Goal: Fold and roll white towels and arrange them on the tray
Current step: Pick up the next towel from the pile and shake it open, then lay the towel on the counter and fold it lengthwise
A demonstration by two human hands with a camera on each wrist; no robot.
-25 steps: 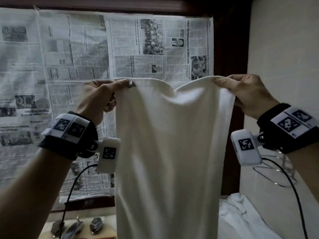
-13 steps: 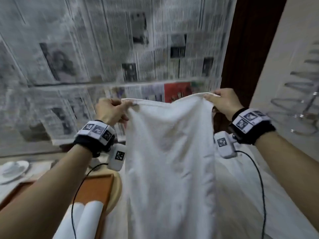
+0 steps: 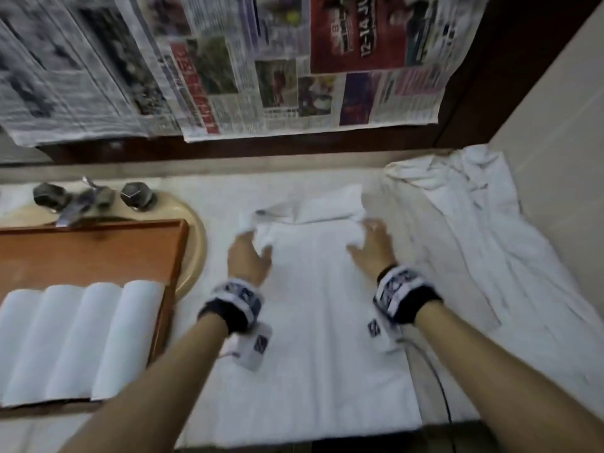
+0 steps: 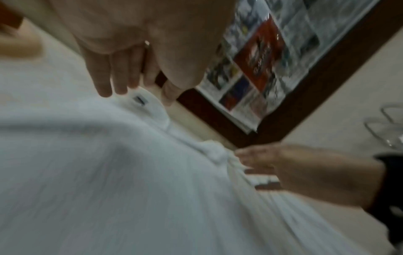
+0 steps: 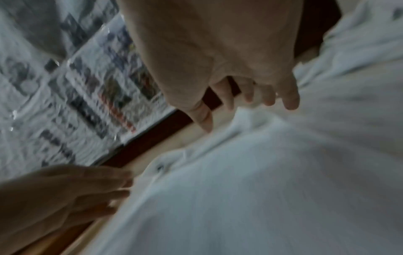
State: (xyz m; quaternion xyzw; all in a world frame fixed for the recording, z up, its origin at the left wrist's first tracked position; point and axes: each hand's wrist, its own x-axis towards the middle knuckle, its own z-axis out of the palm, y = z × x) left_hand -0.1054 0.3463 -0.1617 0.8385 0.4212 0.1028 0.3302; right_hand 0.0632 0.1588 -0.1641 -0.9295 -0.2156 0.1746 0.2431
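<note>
A white towel (image 3: 313,322) lay spread lengthwise over the counter (image 3: 209,191), which was itself draped in white cloth, its near end reaching the counter's front edge. It was plain and soft-looking; its far end was rumpled, with a strip folded over and a small dark label (image 4: 139,100) showing at the far left corner. To its right a heap of crumpled white towels (image 3: 474,223) ran from the back corner along the wall. On the left a wooden tray (image 3: 98,250) sat over the sink basin (image 3: 192,243), carrying four rolled white towels (image 3: 81,338) side by side, touching, at its near end. Newspaper sheets (image 3: 228,76) hung on the wall behind, above the taps (image 3: 91,197).

The left hand (image 3: 250,259) rested at the towel's far left corner with fingers straight and spread, fingertips (image 4: 104,91) just at the labelled corner, gripping nothing. The right hand (image 3: 372,250) was at the far right corner, fingers (image 5: 290,100) likewise extended and loose over the cloth, holding nothing. Both hands were blurred, so whether they pressed the fabric or hung just above it could not be told.
</note>
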